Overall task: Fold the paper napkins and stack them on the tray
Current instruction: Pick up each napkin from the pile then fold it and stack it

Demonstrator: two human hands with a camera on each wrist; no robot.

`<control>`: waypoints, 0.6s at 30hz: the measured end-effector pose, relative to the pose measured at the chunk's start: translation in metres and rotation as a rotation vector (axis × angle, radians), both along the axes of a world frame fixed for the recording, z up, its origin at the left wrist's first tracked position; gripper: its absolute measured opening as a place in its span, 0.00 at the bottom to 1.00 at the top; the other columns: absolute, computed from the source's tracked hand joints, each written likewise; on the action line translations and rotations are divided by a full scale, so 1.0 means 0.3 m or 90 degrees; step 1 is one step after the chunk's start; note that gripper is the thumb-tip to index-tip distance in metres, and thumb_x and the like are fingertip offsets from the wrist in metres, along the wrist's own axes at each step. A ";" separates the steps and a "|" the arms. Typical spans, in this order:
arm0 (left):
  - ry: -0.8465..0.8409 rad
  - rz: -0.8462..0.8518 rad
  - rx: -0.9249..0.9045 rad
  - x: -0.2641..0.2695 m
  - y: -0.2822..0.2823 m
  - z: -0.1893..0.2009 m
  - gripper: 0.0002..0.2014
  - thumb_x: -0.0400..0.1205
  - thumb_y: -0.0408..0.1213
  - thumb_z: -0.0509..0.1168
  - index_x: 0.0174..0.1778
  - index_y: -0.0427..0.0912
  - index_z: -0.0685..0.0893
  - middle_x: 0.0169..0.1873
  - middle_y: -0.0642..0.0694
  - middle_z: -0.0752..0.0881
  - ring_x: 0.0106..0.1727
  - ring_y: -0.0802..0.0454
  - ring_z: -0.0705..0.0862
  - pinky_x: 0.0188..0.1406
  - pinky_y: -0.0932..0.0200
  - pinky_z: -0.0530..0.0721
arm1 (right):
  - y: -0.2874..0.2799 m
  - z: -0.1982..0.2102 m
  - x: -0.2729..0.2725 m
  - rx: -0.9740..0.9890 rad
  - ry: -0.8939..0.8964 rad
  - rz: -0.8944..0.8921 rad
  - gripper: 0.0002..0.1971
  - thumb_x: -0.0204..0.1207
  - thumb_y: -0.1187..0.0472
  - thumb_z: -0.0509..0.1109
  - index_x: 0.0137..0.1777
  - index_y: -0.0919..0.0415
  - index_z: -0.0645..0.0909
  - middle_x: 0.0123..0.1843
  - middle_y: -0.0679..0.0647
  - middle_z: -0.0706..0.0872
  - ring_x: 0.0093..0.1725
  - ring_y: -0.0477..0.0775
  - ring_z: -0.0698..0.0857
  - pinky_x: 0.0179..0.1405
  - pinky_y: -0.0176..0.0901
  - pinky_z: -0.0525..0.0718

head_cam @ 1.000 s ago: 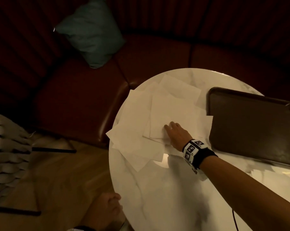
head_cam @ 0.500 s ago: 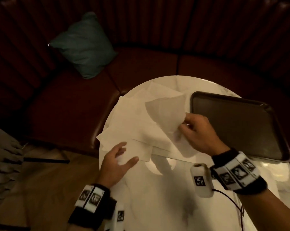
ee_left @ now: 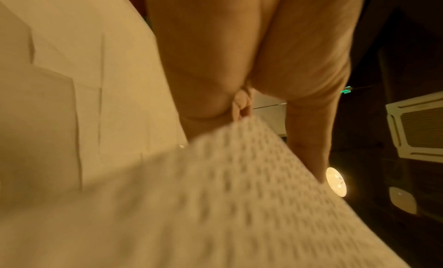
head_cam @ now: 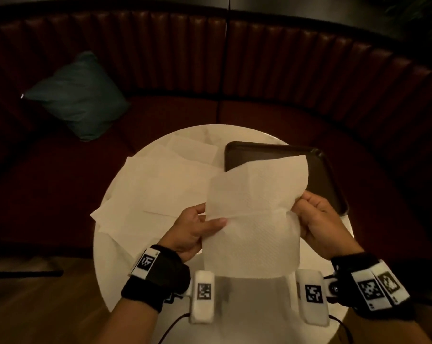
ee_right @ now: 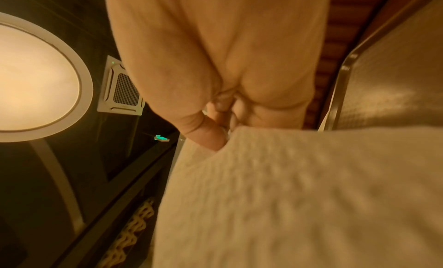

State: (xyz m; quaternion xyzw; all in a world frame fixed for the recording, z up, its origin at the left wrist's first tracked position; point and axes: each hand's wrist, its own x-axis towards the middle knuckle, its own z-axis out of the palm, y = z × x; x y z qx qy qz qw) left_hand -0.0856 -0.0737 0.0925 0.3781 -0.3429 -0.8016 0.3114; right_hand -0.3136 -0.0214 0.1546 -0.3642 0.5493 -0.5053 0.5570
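Both hands, left hand [head_cam: 195, 229] and right hand [head_cam: 316, 219], pinch one napkin [head_cam: 254, 207] by its side edges above the worktop's [head_cam: 125, 264] near edge; thin, limp, tearable, probably best gripped at corners.

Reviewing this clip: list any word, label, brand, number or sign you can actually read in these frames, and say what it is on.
No readable text in any view.
Wrist bands and white modules: black-and-white square code markers only, no letters or digits.
Held napkin: embossed texture, no print.
Tray: no marking visible.
Green lit sign near the ceiling: too small and blurred to read.
Ceiling vent unit: any brand mark is too blurred to read.
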 end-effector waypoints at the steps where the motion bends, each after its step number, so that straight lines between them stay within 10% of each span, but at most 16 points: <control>1: -0.016 0.011 -0.016 -0.014 0.009 0.007 0.25 0.68 0.29 0.74 0.62 0.32 0.80 0.55 0.35 0.88 0.53 0.43 0.88 0.47 0.54 0.88 | 0.023 -0.008 -0.031 -0.002 -0.009 -0.010 0.11 0.78 0.70 0.61 0.54 0.63 0.83 0.38 0.50 0.91 0.33 0.43 0.88 0.27 0.33 0.83; 4: -0.048 0.029 -0.056 -0.045 0.020 0.029 0.24 0.68 0.31 0.71 0.61 0.32 0.81 0.55 0.36 0.87 0.54 0.43 0.87 0.47 0.56 0.87 | 0.085 -0.015 -0.102 -0.007 0.024 -0.009 0.14 0.64 0.53 0.76 0.51 0.53 0.88 0.49 0.57 0.92 0.45 0.53 0.91 0.37 0.42 0.88; 10: -0.068 0.017 -0.081 -0.085 0.025 0.089 0.17 0.74 0.27 0.67 0.59 0.34 0.82 0.53 0.36 0.88 0.51 0.44 0.88 0.47 0.53 0.88 | 0.132 -0.017 -0.164 -0.056 0.192 -0.015 0.10 0.74 0.61 0.70 0.53 0.59 0.87 0.46 0.57 0.92 0.46 0.56 0.91 0.45 0.48 0.89; 18: -0.136 0.031 -0.154 -0.103 0.035 0.115 0.13 0.74 0.23 0.67 0.53 0.36 0.84 0.49 0.39 0.88 0.51 0.44 0.87 0.52 0.52 0.87 | 0.136 -0.062 -0.198 -0.094 0.075 -0.012 0.13 0.70 0.63 0.72 0.54 0.59 0.87 0.46 0.53 0.93 0.46 0.50 0.91 0.41 0.39 0.88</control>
